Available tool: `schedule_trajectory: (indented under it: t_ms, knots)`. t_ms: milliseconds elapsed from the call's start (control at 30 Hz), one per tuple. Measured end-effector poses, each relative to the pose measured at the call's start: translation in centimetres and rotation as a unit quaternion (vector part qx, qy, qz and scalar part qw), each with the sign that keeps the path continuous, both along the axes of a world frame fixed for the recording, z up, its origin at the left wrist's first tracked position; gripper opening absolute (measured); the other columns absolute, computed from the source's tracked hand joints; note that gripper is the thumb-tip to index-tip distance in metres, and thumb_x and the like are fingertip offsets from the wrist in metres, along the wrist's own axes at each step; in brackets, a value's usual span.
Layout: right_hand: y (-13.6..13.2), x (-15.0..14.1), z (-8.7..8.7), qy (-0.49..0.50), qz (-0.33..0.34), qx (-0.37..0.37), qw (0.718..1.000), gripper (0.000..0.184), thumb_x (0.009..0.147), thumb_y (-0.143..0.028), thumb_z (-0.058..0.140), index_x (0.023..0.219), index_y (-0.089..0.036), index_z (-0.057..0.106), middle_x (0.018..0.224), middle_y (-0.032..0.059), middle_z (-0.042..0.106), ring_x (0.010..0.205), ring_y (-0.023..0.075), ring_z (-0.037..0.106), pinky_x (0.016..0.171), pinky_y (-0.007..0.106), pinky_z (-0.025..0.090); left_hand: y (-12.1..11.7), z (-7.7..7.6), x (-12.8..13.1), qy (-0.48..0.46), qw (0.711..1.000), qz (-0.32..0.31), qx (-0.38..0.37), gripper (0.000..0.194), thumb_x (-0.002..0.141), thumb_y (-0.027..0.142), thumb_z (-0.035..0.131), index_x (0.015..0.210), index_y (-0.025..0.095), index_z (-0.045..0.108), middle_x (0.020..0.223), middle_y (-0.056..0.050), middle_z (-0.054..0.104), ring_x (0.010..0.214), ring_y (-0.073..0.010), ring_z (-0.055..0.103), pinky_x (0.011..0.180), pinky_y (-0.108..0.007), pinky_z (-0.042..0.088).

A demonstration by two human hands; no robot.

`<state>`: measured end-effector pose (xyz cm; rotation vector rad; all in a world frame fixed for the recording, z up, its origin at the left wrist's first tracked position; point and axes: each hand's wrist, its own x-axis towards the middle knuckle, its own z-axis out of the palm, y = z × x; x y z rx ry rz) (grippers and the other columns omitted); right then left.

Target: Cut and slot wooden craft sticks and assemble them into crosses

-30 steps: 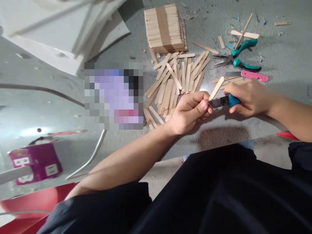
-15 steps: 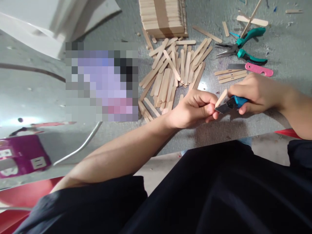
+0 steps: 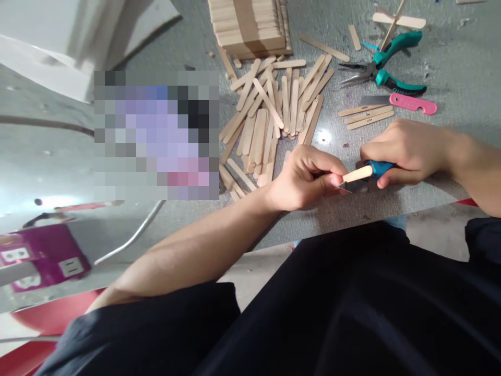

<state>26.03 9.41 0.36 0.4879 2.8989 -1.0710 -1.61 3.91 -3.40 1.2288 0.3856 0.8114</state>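
My left hand (image 3: pixel 305 177) is closed in a pinch on a short wooden craft stick (image 3: pixel 357 174), which lies nearly level and points right. My right hand (image 3: pixel 407 151) is wrapped round a blue-handled utility knife (image 3: pixel 376 168). The knife's grey blade tip shows just under the stick, touching it beside my left thumb. Both hands hover over the near edge of the grey table (image 3: pixel 462 68).
A loose heap of wooden sticks (image 3: pixel 270 115) lies behind my left hand, with a taped bundle of sticks (image 3: pixel 250 26) beyond. Teal pliers (image 3: pixel 383 68), a pink-handled knife (image 3: pixel 407 102) and three cut sticks (image 3: pixel 366 116) lie behind my right hand. A purple power strip (image 3: pixel 43 261) sits at left.
The stick has swung down from pointing up and right to lying almost level over the knife blade. My hands stayed close together at the table edge.
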Motion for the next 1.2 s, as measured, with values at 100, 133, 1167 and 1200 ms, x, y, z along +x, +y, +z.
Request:
schedule_trajectory:
  t_ms: [100,133,1167,1200]
  knots:
    - [-0.1,-0.1,0.0,-0.003,-0.007,0.003,1.0,0.07,0.112,-0.088,0.025,0.095,-0.025,0.052,0.073,-0.0009,0.055,0.062,0.0168,0.049,0.061,0.034,0.025,-0.2,-0.2,0.0,0.034,0.997,0.032,0.059,0.033,0.098,0.041,0.089,0.076,0.018,0.079,0.057,-0.001,0.063,0.044,-0.0088,0.049,0.044,-0.024,0.037]
    - [-0.2,-0.1,0.0,-0.003,-0.011,0.006,1.0,0.071,0.111,-0.088,0.025,0.095,-0.025,0.052,0.072,-0.001,0.054,0.062,0.0168,0.049,0.061,0.034,0.025,-0.2,-0.1,0.0,0.039,0.995,0.043,0.085,0.031,0.098,0.039,0.089,0.077,0.019,0.078,0.056,-0.001,0.062,0.043,-0.0091,0.048,0.044,-0.025,0.037]
    - [-0.6,-0.3,0.9,0.096,-0.087,0.061,0.99,0.063,0.117,-0.079,0.032,0.095,-0.024,0.054,0.073,-0.0048,0.045,0.06,0.0133,0.041,0.062,0.031,0.029,-1.1,-1.2,2.5,-0.006,0.964,0.257,-0.07,0.054,0.096,0.061,0.09,0.074,0.02,0.064,0.053,0.004,0.058,0.042,-0.0067,0.05,0.042,-0.02,0.04]
    - [-0.6,-0.3,0.7,0.093,-0.092,0.071,0.989,0.063,0.117,-0.079,0.032,0.095,-0.024,0.055,0.073,-0.0047,0.044,0.061,0.0139,0.041,0.062,0.031,0.029,-1.1,-1.1,2.5,-0.005,0.966,0.247,-0.071,0.054,0.096,0.061,0.09,0.073,0.02,0.063,0.052,0.004,0.058,0.042,-0.0068,0.049,0.043,-0.021,0.04]
